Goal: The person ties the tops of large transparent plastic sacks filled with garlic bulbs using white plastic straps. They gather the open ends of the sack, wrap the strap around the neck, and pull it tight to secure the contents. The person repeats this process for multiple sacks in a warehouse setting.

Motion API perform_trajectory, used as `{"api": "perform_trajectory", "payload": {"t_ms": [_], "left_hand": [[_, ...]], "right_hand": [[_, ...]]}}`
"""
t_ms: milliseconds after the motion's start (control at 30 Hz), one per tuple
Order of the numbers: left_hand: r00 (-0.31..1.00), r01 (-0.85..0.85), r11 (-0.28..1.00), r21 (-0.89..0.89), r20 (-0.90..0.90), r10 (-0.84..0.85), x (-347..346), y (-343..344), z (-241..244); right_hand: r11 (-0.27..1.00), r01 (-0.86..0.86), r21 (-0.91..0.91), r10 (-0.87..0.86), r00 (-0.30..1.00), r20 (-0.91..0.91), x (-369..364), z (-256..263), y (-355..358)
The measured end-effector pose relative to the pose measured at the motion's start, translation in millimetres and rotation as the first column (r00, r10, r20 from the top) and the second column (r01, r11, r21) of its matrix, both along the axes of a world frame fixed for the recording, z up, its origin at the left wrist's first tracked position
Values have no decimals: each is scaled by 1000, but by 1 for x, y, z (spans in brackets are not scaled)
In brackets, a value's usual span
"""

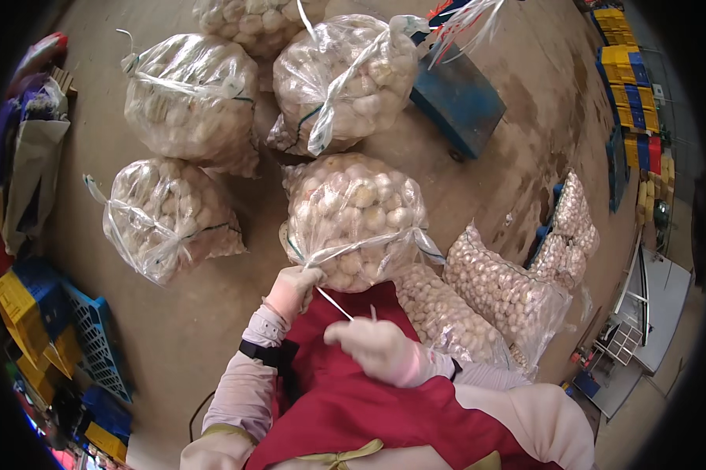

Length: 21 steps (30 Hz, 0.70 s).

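A bulging transparent bag of garlic bulbs [358,205] stands right in front of me, with a white plastic tie [367,239] stretched across its near side. My left hand [296,289] is closed at the bag's lower left corner, gripping the gathered plastic and tie there. From that hand a thin white tie end [335,302] runs down to my right hand [379,351]. My right hand is blurred and lies over my red apron [335,405], its fingers curled around the tie end. A short tip of the tie pokes up above this fist.
Tied garlic bags stand on the floor at left [171,217], upper left [194,106] and top [347,82]. More garlic sacks [499,282] lean at right. Behind are a blue metal stand [461,100] with hanging white strips, stacked yellow crates [620,61] and a blue plastic pallet [100,341].
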<state>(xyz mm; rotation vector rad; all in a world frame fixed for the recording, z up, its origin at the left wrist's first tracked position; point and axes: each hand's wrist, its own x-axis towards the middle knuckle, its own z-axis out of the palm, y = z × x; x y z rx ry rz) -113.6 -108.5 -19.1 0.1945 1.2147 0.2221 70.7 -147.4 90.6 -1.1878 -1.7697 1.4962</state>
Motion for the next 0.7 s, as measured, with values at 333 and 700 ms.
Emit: {"api": "perform_trajectory", "payload": {"t_ms": [333, 700], "left_hand": [[963, 113, 896, 430, -269, 7, 5, -35, -39], [996, -4, 934, 358, -85, 37, 2, -23, -18]], "right_hand": [[598, 198, -777, -226, 971, 73, 4, -92, -16], [879, 448, -165, -402, 881, 249, -25, -113, -45]]}}
